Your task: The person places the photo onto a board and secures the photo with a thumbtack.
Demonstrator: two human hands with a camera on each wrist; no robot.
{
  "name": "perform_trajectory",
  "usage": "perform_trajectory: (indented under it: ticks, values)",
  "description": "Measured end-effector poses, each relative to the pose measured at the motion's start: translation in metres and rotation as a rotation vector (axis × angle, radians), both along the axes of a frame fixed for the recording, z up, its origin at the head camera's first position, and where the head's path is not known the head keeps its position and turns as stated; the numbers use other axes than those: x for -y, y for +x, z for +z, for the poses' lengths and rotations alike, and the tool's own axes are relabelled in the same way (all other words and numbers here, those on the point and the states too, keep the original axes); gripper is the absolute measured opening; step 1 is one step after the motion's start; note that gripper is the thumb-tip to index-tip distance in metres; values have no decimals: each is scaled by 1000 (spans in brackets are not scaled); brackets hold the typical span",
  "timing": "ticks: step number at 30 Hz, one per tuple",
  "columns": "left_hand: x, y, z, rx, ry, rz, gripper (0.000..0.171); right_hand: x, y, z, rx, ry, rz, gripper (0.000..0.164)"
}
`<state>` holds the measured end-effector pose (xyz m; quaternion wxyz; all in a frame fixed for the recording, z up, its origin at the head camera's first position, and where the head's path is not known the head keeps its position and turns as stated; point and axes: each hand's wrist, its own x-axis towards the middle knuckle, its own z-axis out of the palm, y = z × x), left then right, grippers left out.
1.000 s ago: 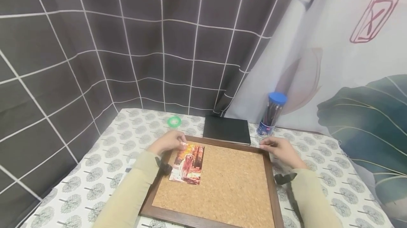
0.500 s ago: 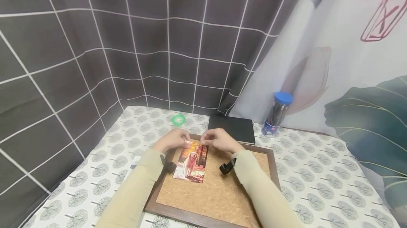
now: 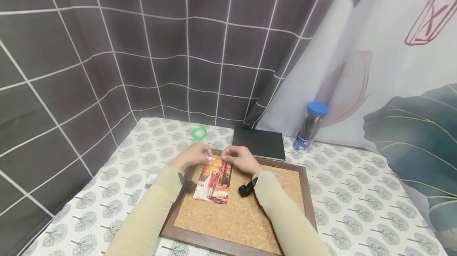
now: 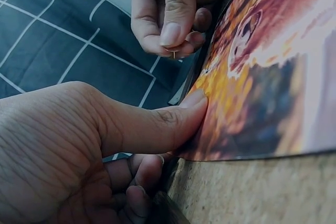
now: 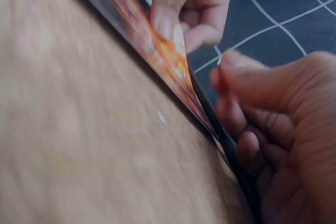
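Note:
A photo print of a golden dog among autumn leaves (image 3: 212, 184) lies over the left part of a wood-framed corkboard (image 3: 246, 216). At the photo's top edge my left hand (image 3: 192, 156) pinches it, the thumb flat on the picture side. My right hand (image 3: 243, 160) is just to the right, by the photo's upper right corner. Between its thumb and index finger it holds a small thumbtack (image 4: 174, 53), whose thin brass-coloured pin shows in the left wrist view. The tack is apart from the photo there. In the right wrist view the photo's top edge bows away from the cork.
Behind the board lie a black notebook (image 3: 258, 143) and a green tape roll (image 3: 199, 133). A clear tub of pens with a blue lid (image 3: 311, 125) stands at the back right. Some paper (image 3: 149, 180) shows partly under my left arm. The tablecloth (image 3: 342, 208) has a tree print.
My right hand has moved left from the board's far right corner to the photo's top right corner, then slightly further left. My left hand has stayed at the photo's top edge.

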<state>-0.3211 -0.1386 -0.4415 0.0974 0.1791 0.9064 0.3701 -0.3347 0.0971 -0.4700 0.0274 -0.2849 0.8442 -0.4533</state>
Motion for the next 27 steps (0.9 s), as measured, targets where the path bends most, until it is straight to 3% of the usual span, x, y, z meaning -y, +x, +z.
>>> perform_trajectory:
  ticks: [8, 20, 27]
  values:
    - [1, 0, -4, -3, 1, -10, 14, 1, 2, -10, -33, 28, 18, 5]
    - [1, 0, -2, -8, -8, -3, 13, 5, 3, -4, -205, 146, 86, 6]
    - [0, -1, -1, 6, 1, 0, 12, 8, 2, -5, -232, 185, 63, 6]
